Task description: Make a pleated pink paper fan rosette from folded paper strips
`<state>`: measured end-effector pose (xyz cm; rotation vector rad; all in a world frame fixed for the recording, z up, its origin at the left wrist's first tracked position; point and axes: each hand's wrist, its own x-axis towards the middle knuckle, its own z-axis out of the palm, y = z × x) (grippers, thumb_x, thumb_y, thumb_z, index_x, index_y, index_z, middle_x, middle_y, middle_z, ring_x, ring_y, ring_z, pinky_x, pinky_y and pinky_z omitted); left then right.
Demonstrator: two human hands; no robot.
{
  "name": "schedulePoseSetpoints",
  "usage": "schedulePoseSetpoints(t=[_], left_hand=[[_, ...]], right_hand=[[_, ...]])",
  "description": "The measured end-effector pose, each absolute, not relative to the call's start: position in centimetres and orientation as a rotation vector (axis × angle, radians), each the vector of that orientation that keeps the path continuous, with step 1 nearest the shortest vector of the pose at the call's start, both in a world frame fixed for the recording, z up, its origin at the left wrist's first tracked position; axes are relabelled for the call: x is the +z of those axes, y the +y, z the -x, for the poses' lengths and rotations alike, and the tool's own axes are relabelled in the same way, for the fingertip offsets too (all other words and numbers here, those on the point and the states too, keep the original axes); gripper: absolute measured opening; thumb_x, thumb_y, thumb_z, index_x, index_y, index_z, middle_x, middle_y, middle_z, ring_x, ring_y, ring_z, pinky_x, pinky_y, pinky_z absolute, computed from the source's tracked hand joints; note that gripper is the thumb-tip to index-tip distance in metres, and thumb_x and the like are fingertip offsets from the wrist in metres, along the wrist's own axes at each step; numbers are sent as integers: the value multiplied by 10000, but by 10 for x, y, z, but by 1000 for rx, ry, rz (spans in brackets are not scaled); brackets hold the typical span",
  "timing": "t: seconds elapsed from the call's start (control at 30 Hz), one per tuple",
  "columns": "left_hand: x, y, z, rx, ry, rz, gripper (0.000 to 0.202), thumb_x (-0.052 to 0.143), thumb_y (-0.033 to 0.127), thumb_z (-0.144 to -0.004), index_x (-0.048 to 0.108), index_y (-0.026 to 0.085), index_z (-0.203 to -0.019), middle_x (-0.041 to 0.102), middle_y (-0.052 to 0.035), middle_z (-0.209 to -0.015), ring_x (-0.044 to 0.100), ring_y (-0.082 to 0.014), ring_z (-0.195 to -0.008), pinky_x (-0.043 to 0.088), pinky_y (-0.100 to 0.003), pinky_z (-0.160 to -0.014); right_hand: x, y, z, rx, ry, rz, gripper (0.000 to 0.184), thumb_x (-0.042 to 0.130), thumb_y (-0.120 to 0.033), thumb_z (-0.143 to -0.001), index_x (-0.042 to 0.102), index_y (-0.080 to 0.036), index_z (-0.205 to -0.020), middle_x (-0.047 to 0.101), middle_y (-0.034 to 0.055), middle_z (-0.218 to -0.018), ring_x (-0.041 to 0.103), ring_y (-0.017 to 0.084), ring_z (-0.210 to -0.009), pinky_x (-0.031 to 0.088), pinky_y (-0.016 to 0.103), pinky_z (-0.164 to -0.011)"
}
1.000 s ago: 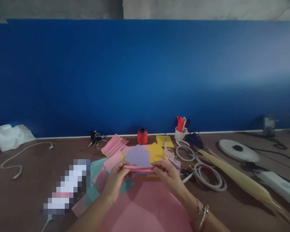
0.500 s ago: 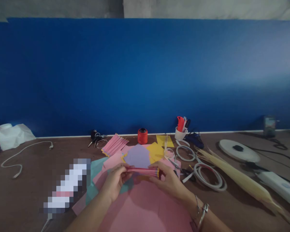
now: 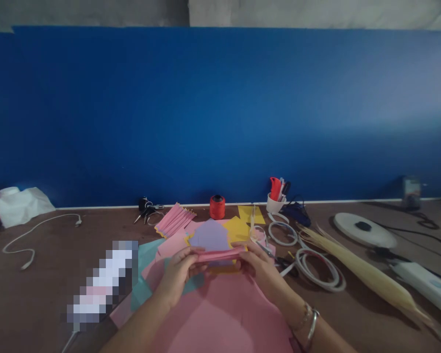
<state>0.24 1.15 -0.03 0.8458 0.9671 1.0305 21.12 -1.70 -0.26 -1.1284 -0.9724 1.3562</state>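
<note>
Between my two hands is a narrow strip of pleated pink paper [image 3: 220, 255], its folds pressed together. My left hand [image 3: 182, 269] pinches its left end between thumb and fingers. At the right end, my right hand [image 3: 255, 262] grips it the same way; a bracelet circles that wrist. Beneath the hands lie pink paper sheets [image 3: 220, 314], with a teal sheet [image 3: 147, 255], a purple piece [image 3: 208, 234] and a yellow piece [image 3: 237, 231] among them. Another pleated pink paper with yellow edges [image 3: 174, 220] rests behind, to the left.
Along the back stand a red thread spool [image 3: 217, 208] and a white cup of pens [image 3: 275, 203], with keys [image 3: 145, 211] to the left. Rightward lie coiled white strips [image 3: 318, 269], a raffia bundle [image 3: 367, 267], a white disc [image 3: 363, 230] and a power strip [image 3: 426, 284].
The pleated paper has risen slightly and turned, so its yellow-edged right end is now covered by my right hand. My right fingers have closed around that end.
</note>
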Motion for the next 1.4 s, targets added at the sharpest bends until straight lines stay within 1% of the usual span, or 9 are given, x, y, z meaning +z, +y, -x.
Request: schedulePoseSetpoints(t=[0.1,0.37,0.5,0.63,0.83,0.93,1.1,1.27,1.4], left_hand=[[1,11,-3,1018,965,-890,183,695,235,-651,711,147,-811,701,-50,-853,648,-187,-808,532,-290,-749],[3,11,-1,953,929,-923,283,703,284,-662,719,136,-903,701,-104,-1037,613,-244,-1018,487,-312,-868],[2,10,-1,994,871,-926,153,694,256,-667,681,162,-787,713,-90,-1005,627,-231,-988,483,-313,-860],[0,10,-2,1007,819,-912,136,668,261,-679,569,180,-634,723,-77,-937,636,-217,-964,481,-294,-823],[-2,10,-2,1021,817,-822,92,603,197,-682,518,194,-647,724,-47,-919,655,-151,-862,486,-241,-779],[0,11,-1,1020,817,-776,78,571,160,-658,510,192,-622,722,-32,-836,657,-160,-877,491,-246,-790],[3,12,2,1034,768,-760,45,571,154,-668,550,185,-644,714,-32,-844,654,-181,-919,483,-281,-855],[10,9,3,984,780,-828,234,729,133,-609,608,190,-800,700,-49,-1043,629,-186,-1008,448,-268,-900],[9,11,1,1023,816,-841,225,788,214,-617,606,173,-742,716,-45,-921,660,-169,-893,481,-250,-809]], right_hand=[[-2,-17,-212,1379,-893,1065,224,666,-325,-674,689,-167,-831,585,-8,-616,521,107,-581,398,213,-534],[-4,-13,-216,1342,-870,1105,115,653,-218,-618,714,-168,-702,602,13,-620,505,120,-588,389,237,-555],[-6,-12,-218,1308,-884,1109,64,650,-209,-603,694,-178,-637,594,8,-578,490,124,-557,374,240,-523],[-6,-13,-220,1269,-930,1075,52,652,-210,-622,686,-172,-621,649,31,-705,503,113,-570,389,239,-539],[-2,-15,-218,1303,-980,1030,81,623,-187,-638,691,-169,-599,652,40,-802,495,97,-556,399,241,-542],[0,-16,-218,1325,-993,1047,110,591,-189,-634,693,-166,-603,663,54,-848,513,108,-581,413,252,-563],[-1,-15,-219,1353,-1069,1134,207,633,-174,-601,722,-155,-788,650,23,-690,554,139,-626,423,265,-618],[-2,-14,-220,1311,-1057,1183,243,713,-255,-624,714,-146,-841,652,17,-661,586,153,-652,444,281,-648],[0,-14,-220,1336,-1025,1176,278,729,-398,-655,712,-145,-770,635,16,-613,577,134,-594,454,260,-593]])
